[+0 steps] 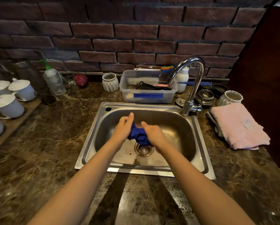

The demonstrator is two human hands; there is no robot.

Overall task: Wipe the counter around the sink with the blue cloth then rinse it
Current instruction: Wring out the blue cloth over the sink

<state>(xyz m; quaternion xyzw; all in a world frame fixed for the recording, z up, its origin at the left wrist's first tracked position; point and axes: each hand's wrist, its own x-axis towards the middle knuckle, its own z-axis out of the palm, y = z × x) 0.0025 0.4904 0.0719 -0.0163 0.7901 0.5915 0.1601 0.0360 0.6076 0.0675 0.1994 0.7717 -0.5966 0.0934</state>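
Note:
The blue cloth (138, 135) is bunched into a twisted wad over the steel sink (199, 143), just above the drain (143, 149). My left hand (123, 128) grips its left end and my right hand (153, 134) grips its right end, thumbs up. Most of the cloth is hidden inside my fists. The chrome tap (193, 88) stands at the sink's back right corner, its spout curving to the right of the basin; no water shows. The brown marble counter (51, 143) surrounds the sink.
A clear plastic tub (148, 95) with brushes sits behind the sink. A folded pink towel (240, 125) lies to the right, near a white ribbed cup (231, 98). White lidded cups (7, 104) on a wooden board and a spray bottle (54, 80) stand at the left.

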